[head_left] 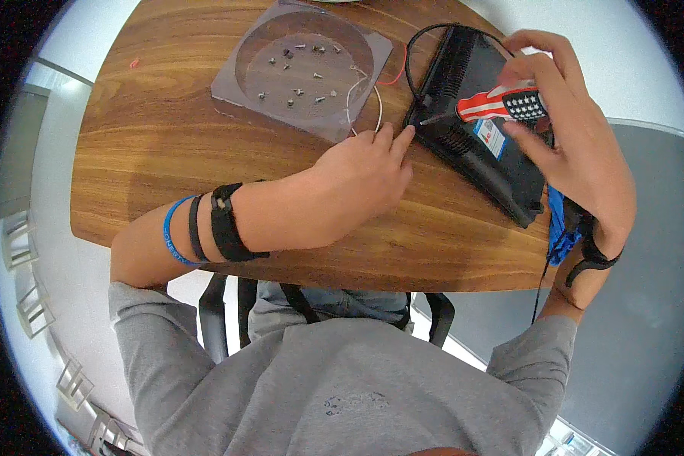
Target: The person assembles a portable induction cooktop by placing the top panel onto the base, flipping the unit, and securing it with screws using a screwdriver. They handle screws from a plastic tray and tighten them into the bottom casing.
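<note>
A black plastic electronic device [463, 156] with vent slots and a white-and-blue label lies slanted on the table. My right hand [577, 121] is above it, thumb and fingers round the handle of a screwdriver [482, 105] with red and white stripes and white stars on dark. The screwdriver's thin shaft points left, its tip close to the device's left corner. At that same corner is my left hand [368, 171], fingers stretched toward it and the index fingertip at the edge. Whether a screw sits under the tip is too small to tell.
A clear square plastic tray [243, 102] with a round recess holds several small screws [318, 76]. White and red wires [380, 106] lie between it and the device. A black cable [410, 61] loops at the device's far end. Blue cloth-like material [561, 232] hangs at the table's right edge.
</note>
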`<state>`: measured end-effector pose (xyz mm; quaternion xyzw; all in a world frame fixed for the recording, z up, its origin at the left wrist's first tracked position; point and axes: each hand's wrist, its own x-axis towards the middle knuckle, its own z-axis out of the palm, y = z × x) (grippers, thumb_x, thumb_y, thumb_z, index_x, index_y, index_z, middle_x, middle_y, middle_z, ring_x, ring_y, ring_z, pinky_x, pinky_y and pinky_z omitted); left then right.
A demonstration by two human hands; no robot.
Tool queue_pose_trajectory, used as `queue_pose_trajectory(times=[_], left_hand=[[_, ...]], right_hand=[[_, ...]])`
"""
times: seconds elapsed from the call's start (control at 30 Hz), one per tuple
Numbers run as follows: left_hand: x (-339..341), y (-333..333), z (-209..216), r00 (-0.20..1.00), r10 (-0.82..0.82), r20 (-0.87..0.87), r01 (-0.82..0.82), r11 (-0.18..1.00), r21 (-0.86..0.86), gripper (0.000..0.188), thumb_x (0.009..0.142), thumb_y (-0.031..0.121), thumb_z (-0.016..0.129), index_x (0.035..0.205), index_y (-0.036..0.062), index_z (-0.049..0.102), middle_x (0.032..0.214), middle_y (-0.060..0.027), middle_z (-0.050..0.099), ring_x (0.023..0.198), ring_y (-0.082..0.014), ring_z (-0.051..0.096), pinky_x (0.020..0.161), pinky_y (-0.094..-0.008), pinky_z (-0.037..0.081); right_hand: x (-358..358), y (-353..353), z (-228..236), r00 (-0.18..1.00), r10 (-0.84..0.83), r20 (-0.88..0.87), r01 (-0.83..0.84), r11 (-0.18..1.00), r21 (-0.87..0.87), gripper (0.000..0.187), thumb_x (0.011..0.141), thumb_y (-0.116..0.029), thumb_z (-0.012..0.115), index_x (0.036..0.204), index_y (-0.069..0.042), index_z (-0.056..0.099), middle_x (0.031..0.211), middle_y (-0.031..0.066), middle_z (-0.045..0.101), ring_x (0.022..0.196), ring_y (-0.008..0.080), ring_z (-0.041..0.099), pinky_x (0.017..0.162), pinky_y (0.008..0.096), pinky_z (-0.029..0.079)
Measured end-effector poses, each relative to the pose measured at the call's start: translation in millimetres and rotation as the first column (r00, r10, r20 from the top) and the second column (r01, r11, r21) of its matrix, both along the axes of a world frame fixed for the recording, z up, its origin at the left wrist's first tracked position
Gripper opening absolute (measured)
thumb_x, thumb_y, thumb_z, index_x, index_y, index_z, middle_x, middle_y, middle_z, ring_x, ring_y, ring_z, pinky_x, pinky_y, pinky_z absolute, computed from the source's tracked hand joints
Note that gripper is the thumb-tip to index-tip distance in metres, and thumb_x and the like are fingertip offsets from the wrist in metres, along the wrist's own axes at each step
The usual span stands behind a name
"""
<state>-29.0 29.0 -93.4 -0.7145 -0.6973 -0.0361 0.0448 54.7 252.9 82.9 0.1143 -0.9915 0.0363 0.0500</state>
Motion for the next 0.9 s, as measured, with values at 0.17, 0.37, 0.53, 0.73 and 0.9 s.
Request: queue_pose_trajectory(times=[0.17,0.37,0.53,0.73,0.9], left_hand=[[3,3,1,1.000,0.000,0.025,-0.001,0.999,0.036,0.043,0.100,0.017,0.063,0.136,-0.0049,0.066,0.159,-0.0332,0.056,0.142,-0.0451,0.063,0.116,-0.0451,0.056],[2,2,4,0.999,-0.002,0.034,0.002,1.000,0.001,0.041,0.099,0.017,0.064,0.133,-0.0065,0.066,0.159,-0.0336,0.055,0.142,-0.0460,0.063,0.115,-0.0453,0.056],[2,1,9,0.998,-0.004,0.057,0.006,1.000,-0.028,0.052,0.093,0.024,0.075,0.134,-0.0062,0.064,0.162,-0.0334,0.053,0.144,-0.0464,0.060,0.117,-0.0464,0.055],[4,-2,7,0.997,0.038,0.066,-0.035,0.998,-0.051,0.059,0.090,0.027,0.080,0.137,-0.0058,0.064,0.163,-0.0333,0.051,0.147,-0.0458,0.058,0.118,-0.0460,0.054],[4,2,10,0.999,-0.008,0.044,0.009,0.999,-0.035,0.053,0.093,0.023,0.075,0.137,-0.0049,0.065,0.161,-0.0332,0.053,0.145,-0.0453,0.059,0.117,-0.0457,0.054]], right_hand=[[-5,12,9,0.931,-0.315,0.186,0.312,0.949,0.045,0.044,0.094,-0.004,0.081,0.132,-0.009,0.061,0.127,0.0121,0.068,0.101,0.0269,0.073,0.078,0.0347,0.058],[-12,10,-1,0.995,0.079,-0.057,-0.079,0.997,-0.012,0.038,0.097,-0.016,0.084,0.126,-0.008,0.061,0.102,0.0095,0.074,0.078,0.0233,0.070,0.070,0.0345,0.054],[-7,9,9,0.918,-0.348,0.188,0.350,0.936,0.027,0.040,0.095,-0.011,0.085,0.127,-0.007,0.061,0.119,0.0116,0.071,0.090,0.0220,0.070,0.069,0.0328,0.052],[-17,11,-10,0.988,0.136,-0.078,-0.143,0.986,-0.088,0.034,0.095,-0.014,0.084,0.122,-0.006,0.064,0.110,0.0130,0.071,0.088,0.0258,0.070,0.071,0.0347,0.053],[1,18,7,0.982,-0.156,0.111,0.151,0.987,0.052,0.036,0.091,-0.005,0.085,0.121,-0.005,0.064,0.124,0.0127,0.064,0.109,0.0303,0.068,0.086,0.0368,0.056]])
